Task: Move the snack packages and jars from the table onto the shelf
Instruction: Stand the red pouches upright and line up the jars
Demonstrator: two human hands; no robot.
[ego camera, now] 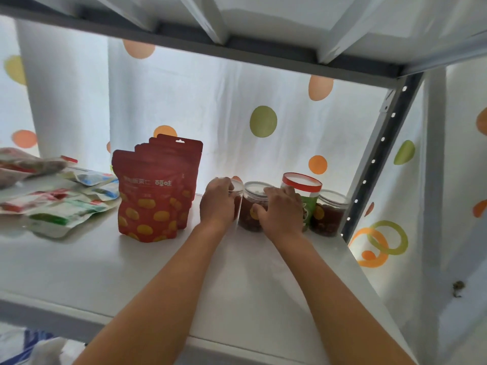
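Both my arms reach onto the white shelf board (237,272). My left hand (217,202) grips a clear-lidded jar (237,187) that it mostly hides. My right hand (280,209) wraps around a second clear jar (250,206) of dark snacks beside it. To the right stand a green jar with a red-rimmed lid (303,184) and another clear jar of dark snacks (329,212). Several red stand-up pouches (155,188) with yellow spots stand in a row left of my hands.
Flat snack packets (66,206) lie scattered on the shelf's left side. A grey perforated upright (379,154) marks the right rear corner. The upper shelf's frame (237,46) runs overhead. A dotted white curtain (263,119) hangs behind.
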